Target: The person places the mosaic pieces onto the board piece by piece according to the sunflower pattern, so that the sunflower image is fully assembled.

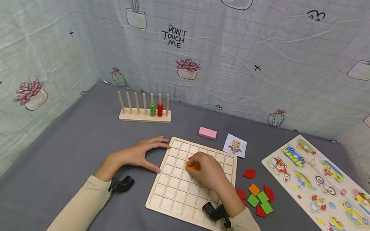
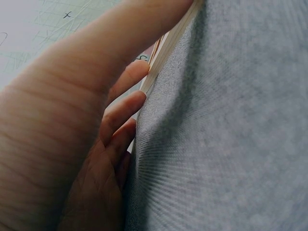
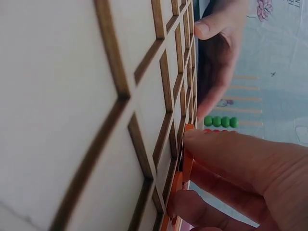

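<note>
In the head view, the right hand (image 1: 208, 171) pinches an orange piece (image 1: 192, 167) at the grid board (image 1: 173, 195), with loose red and green pieces (image 1: 253, 201) off to the grip's right. The left hand (image 1: 141, 154) grasps nothing.

The left wrist view shows its loosely extended fingers against the board's edge.

In the right wrist view, another orange piece (image 3: 174, 190) sits just beside the pinched one.

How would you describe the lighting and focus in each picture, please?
Head: soft, fairly even light, the board and left hand clear; left wrist: that hand is darker toward the bottom, a shadow lying on the grey cloth beside the board; right wrist: the backdrop looks hazy.
</note>
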### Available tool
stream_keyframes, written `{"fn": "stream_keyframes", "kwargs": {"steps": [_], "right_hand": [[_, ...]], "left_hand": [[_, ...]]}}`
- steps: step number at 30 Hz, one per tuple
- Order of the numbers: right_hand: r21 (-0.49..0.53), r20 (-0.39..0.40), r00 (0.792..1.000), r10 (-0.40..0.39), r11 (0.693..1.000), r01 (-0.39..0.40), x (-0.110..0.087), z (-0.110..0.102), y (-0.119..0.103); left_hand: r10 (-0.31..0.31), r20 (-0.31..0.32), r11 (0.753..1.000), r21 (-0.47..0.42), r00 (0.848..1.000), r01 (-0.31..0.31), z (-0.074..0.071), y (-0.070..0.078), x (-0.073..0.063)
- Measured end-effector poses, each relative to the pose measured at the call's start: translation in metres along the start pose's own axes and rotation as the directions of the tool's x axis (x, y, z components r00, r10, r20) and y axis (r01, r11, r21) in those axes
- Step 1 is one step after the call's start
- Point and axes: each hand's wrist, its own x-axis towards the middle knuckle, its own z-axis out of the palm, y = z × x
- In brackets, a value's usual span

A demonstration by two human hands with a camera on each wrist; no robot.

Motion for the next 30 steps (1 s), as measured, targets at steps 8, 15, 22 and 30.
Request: {"fn": "stream_keyframes", "kwargs": {"steps": [8, 15, 22, 30], "right_hand": [[0.001, 0.011, 1.000, -0.001, 1.000, 0.001, 0.0008, -0.0017, -0.0012], [0.003, -0.006, 1.000, 0.010, 1.000, -0.010, 0.0018, -0.0005, -0.0007], [-0.002, 0.002, 1.000, 0.015, 1.000, -0.015, 0.0038, -0.0011, 0.0002], [0.011, 0.026, 1.000, 0.013, 1.000, -0.013, -0.0028, -0.0061, 0.0015]], "left_hand": [[-0.001, 0.003, 1.000, -0.001, 1.000, 0.001, -0.0018, 0.0017, -0.0004], [-0.002, 0.001, 1.000, 0.011, 1.000, 0.002, -0.0016, 0.0008, 0.0010], [-0.012, 0.002, 1.000, 0.004, 1.000, 0.012, -0.0014, 0.0014, 0.0010], [-0.022, 0.006, 1.000, 0.004, 1.000, 0.022, -0.0010, 0.0012, 0.0006]]}}
